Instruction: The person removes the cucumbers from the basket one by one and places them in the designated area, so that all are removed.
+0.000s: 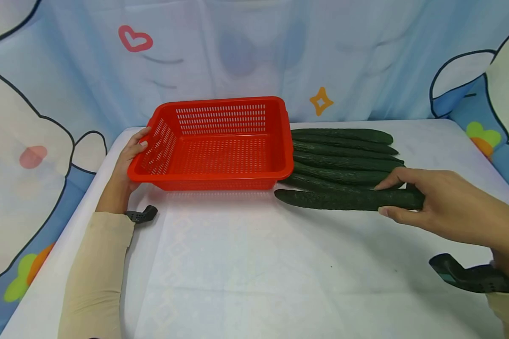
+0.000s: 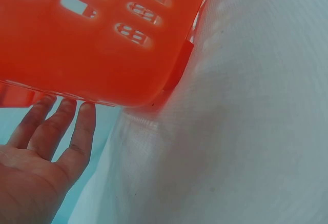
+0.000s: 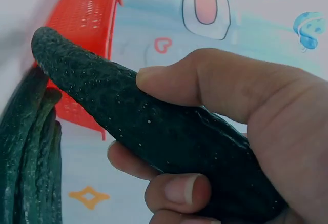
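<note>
Right wrist view alone — thumb-and-finger grip of right hand [image 3: 246,131] around cucumber [image 3: 154,126].

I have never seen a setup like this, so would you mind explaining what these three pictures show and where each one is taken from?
There is no machine here: a person works with bare hands and wears three cameras. The wide picture comes from the head, looking down at a white table. The other two come from the wrists. On the table stand a red basket and, to its right, a row of cucumbers. The left hand rests against the basket's left side; its wrist view shows fingers under the rim. The right hand grips the nearest cucumber, seen close up from the right wrist.
</note>
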The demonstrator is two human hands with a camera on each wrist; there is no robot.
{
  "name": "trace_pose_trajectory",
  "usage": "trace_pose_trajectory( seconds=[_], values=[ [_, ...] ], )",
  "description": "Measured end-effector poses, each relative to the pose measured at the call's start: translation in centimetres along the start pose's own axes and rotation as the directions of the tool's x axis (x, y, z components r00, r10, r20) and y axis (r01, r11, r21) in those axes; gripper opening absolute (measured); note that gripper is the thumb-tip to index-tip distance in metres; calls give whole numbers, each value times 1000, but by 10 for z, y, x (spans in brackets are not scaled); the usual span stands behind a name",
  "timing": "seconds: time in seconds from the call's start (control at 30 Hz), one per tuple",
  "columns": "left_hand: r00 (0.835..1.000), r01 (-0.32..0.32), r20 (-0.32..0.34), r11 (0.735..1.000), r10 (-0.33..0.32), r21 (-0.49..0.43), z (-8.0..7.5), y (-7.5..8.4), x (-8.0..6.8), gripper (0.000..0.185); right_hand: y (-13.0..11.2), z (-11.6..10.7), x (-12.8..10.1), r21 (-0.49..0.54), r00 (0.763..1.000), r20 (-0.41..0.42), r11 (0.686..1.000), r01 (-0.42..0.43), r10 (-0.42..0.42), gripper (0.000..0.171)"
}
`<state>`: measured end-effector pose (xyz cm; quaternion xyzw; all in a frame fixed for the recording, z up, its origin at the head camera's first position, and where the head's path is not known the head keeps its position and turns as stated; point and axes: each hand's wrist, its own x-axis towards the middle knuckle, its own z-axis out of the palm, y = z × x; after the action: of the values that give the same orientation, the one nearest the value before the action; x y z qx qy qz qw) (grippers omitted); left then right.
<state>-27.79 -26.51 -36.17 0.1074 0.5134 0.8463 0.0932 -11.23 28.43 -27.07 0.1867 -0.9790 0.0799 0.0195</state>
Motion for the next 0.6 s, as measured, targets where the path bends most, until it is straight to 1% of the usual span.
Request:
trace_pose_trajectory(
  seconds=[0.13, 0.27, 0.47, 0.6],
  values=[
    [1000, 1, 11, 1000, -1, -19, -1, -1, 0, 49, 1, 5, 2, 8, 1000, 14, 1000, -5, 5, 43],
    [1000, 3, 22, 999, -2, -49, -1, -1, 0, 49, 2, 8, 7, 35, 997, 75, 999, -32, 29, 46],
    [1000, 23, 5, 997, -23, -78, 0, 1, 0, 49, 6, 14, 14, 79, 988, 150, 996, -50, 38, 47],
    [1000, 26, -11, 997, -27, -71, 0, 1, 0, 49, 11, 19, 16, 89, 989, 145, 996, -28, 15, 46]
  ],
)
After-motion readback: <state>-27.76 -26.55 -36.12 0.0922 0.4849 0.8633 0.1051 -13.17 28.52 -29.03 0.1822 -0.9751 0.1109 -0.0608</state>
